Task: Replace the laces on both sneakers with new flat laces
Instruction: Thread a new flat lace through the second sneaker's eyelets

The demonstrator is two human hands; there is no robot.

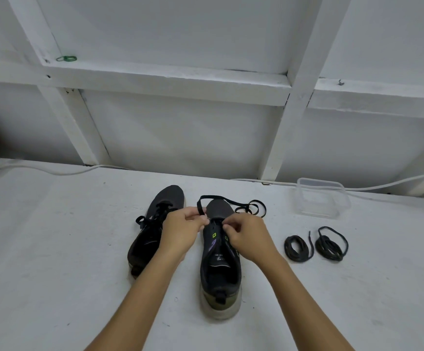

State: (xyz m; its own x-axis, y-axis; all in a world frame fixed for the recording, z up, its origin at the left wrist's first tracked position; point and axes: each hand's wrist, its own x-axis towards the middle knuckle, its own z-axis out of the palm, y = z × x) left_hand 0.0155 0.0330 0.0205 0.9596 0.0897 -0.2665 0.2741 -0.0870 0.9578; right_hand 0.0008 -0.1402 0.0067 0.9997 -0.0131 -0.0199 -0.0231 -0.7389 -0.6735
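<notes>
Both hands are over the right sneaker [220, 264], which sits dead centre on the white desk [54, 262], toe pointing to twelve o'clock, heel toward the person. The left hand [180, 230] has its grip pinched on the flat black lace [221, 198] just above the tongue, at about eleven o'clock of the shoe's opening. The right hand [246, 235] is curled tight too, thumb and fingertip nipping at the lace by the top eyelets at one o'clock. From the left hand the lace loops up over the toe and trails off in loose coils at two o'clock, lying on the desk beside the toe cap.

Over at nine o'clock the left sneaker [152, 229] lies angled, toe toward one o'clock, with black laces threaded through it; the left forearm crosses over its heel end.

At three o'clock, well apart from the shoes, two black coiled laces [317, 245] rest side by side. Beyond them, at two o'clock, stands a clear plastic container [319, 198] near the wall, with a white cable [383, 186] running behind it
</notes>
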